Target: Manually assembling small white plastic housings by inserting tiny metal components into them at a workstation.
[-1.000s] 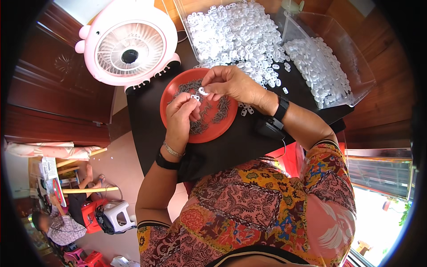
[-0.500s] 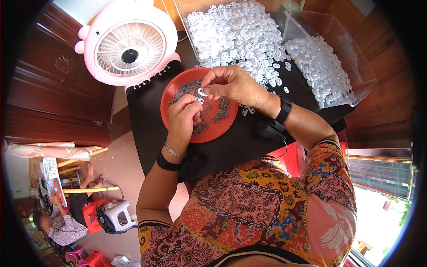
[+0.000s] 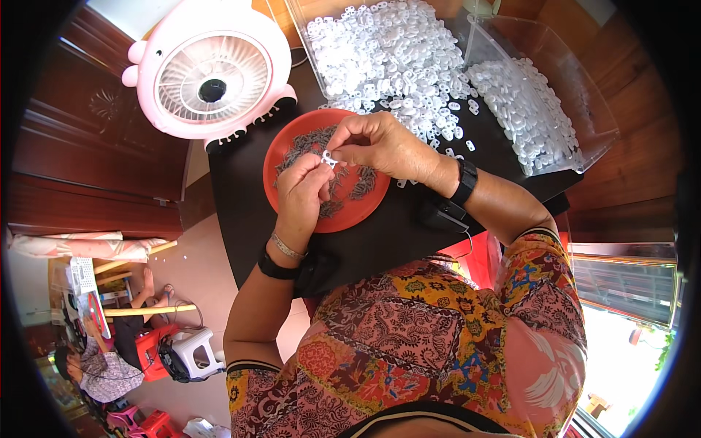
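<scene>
Over a round red plate point(image 3: 288, 142) holding several small dark metal pieces point(image 3: 363, 182), both hands meet. My right hand point(image 3: 383, 146) pinches a small white plastic part point(image 3: 329, 158) at its fingertips. My left hand point(image 3: 303, 193) comes up from below, its fingers closed against the same part, possibly with a tiny dark piece that I cannot make out. Each wrist wears a black band. The plate rests on a black table point(image 3: 241, 204).
A pile of loose white plastic parts point(image 3: 387, 55) lies behind the plate. A clear plastic box point(image 3: 577, 102) at the right holds more of them. A pink fan point(image 3: 212, 73) stands at the back left. Another person point(image 3: 102, 365) sits on the floor, lower left.
Both hands have stayed over the red plate, with only small finger movements around the white part.
</scene>
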The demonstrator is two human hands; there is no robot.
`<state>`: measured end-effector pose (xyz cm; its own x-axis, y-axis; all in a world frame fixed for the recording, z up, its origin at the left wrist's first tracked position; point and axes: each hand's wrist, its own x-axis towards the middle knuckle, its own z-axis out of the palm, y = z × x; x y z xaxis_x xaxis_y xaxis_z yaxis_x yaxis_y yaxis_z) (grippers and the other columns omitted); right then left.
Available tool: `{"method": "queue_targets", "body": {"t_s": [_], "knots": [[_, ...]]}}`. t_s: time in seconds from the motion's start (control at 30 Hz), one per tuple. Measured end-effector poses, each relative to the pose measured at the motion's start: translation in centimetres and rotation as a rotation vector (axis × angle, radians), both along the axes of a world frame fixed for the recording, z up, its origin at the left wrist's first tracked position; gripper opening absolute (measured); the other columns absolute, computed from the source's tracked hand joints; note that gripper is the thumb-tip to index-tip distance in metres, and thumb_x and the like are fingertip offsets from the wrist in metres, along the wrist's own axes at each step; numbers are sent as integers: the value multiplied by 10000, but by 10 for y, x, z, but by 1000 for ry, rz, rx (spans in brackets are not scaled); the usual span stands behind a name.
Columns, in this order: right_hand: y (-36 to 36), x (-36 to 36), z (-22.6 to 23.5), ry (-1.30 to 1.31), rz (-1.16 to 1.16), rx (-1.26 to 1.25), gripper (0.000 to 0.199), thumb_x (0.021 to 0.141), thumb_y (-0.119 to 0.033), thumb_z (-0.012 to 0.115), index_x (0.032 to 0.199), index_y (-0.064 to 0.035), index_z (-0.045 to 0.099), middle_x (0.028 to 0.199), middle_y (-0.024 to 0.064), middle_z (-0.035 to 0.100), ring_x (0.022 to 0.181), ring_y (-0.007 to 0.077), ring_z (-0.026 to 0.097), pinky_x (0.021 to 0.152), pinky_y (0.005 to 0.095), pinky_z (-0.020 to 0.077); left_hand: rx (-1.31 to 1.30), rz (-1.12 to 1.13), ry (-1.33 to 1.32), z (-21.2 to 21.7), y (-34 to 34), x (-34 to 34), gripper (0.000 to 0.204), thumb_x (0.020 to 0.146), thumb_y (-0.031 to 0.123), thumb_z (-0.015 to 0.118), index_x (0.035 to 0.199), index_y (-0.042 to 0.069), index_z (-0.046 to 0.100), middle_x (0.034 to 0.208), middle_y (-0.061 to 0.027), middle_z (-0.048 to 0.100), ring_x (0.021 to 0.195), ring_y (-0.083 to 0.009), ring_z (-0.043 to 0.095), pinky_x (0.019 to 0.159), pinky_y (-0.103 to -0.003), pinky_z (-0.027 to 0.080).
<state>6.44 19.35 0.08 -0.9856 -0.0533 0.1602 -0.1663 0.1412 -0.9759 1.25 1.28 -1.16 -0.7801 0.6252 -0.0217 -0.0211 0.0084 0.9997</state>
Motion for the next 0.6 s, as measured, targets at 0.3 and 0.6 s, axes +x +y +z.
{"method": "queue_targets", "body": {"t_s": [0.3,0.6], "knots": [[-6,3,-1,83,9,77,204,805,9,685,997,-4,619,898,39,663,820,94,630,756,248,520,56,25,-55,0,1,2,181,907,138,503,812,8,586,640,-9,536,555,-68,476,512,-207,368],[-9,6,2,287,-45,354,304,750,-5,722,1030,-43,610,948,76,675,857,185,678,722,288,558,115,33,-177,-1,2,2,239,925,223,498,873,19,611,668,-22,578,565,-86,526,529,-203,403]]}}
